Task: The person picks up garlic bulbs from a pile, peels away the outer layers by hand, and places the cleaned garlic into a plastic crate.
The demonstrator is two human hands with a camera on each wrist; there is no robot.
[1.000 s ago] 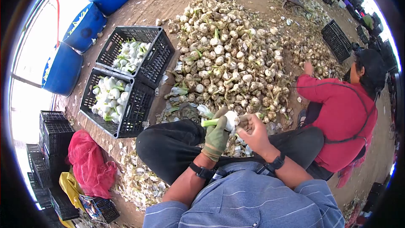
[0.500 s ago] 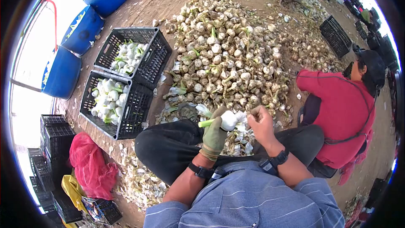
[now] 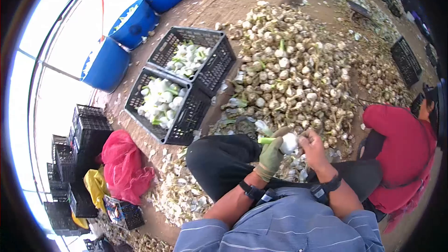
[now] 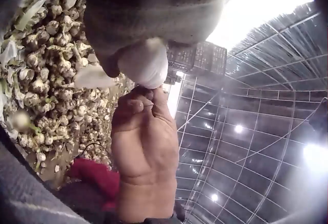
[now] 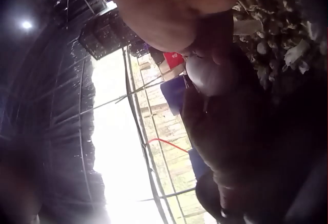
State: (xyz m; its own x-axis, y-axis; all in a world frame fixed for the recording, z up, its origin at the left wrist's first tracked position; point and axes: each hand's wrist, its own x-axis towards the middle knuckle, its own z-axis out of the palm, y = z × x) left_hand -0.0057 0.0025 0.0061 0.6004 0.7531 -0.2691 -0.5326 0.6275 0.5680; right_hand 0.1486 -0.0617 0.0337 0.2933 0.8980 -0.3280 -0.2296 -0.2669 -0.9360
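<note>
Head cam's got the garlic bulb at the near edge of the big garlic pile, gripped in the gloved left hand, with the bare right hand pinching its right end. My guess is it's light and firm, skin slick and easy to tear, so I'd hold it round the body beside the green stem. Looks round, clean and white. Left wrist cam: smooth pale bulb poking out of the glove, right fingertips bunched against it. Right wrist cam's dim, just a whitish curve between both hands; can't tell the exact finger contact there.
</note>
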